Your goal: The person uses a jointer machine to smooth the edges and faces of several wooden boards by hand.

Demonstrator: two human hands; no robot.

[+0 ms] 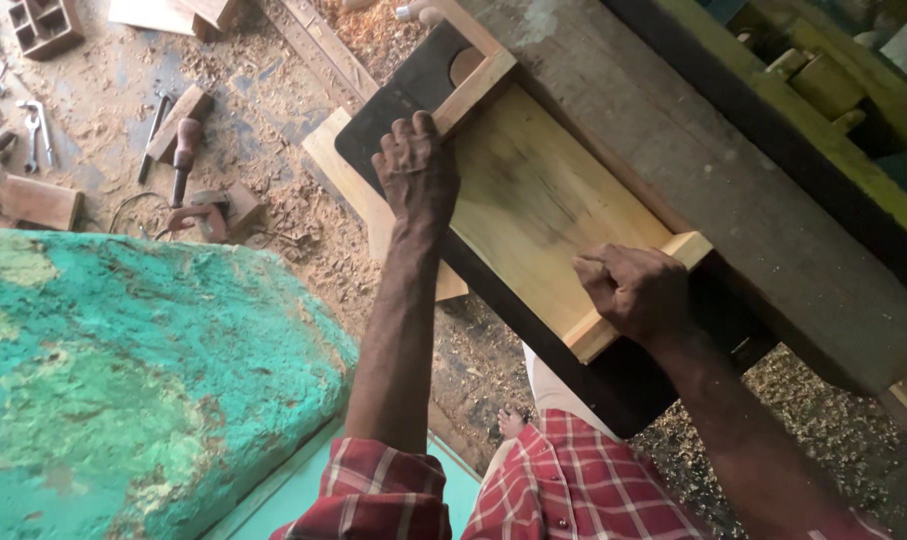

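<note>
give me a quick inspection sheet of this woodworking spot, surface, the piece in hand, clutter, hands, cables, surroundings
surface: grey worn workbench top, dusty, with a dark board under the work.
job's things: pale wooden panel with a wooden rail across each end, lying flat at the bench edge.
clutter: sawdust and shavings on the floor, offcuts, a wooden-handled tool, spanners, a small wooden grid frame.
hands: left hand pressed flat on the panel's far end by the rail; right hand closed on the near rail.
cables: a thin wire loop on the floor, kind unclear.
surroundings: large green, flaking painted surface at left; bare foot below.
</note>
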